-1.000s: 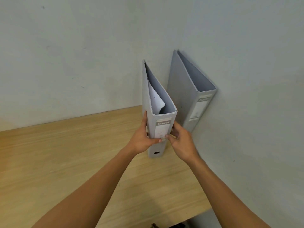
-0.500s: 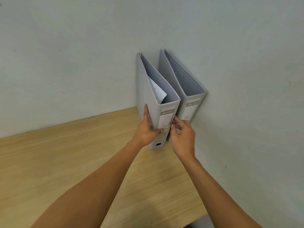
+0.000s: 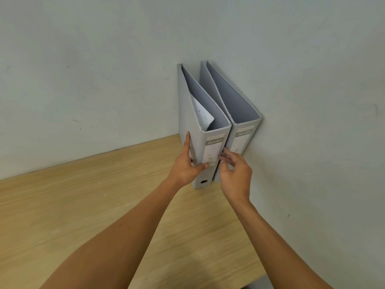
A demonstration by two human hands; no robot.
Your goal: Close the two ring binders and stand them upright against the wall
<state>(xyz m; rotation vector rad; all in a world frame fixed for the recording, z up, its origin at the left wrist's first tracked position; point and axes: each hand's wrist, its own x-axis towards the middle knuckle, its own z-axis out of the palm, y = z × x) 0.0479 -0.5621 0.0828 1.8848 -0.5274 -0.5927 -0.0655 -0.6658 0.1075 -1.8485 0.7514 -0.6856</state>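
Note:
Two grey ring binders stand upright side by side in the corner of a wooden table. The right binder point(image 3: 239, 113) rests against the right wall. The left binder point(image 3: 193, 122) stands touching it, with a loose white sheet poking out of its top. My left hand point(image 3: 187, 165) grips the left binder's left cover and spine. My right hand point(image 3: 235, 174) has its fingertips at the spine's right edge, in the seam between the two binders, fingers loosely spread.
The wooden table point(image 3: 83, 205) meets pale walls at the back and on the right point(image 3: 312, 142). Its front right edge shows near the bottom of the view.
The left binder has moved right and back until it touches the right binder. My right hand has loosened from its grip to a fingertip touch.

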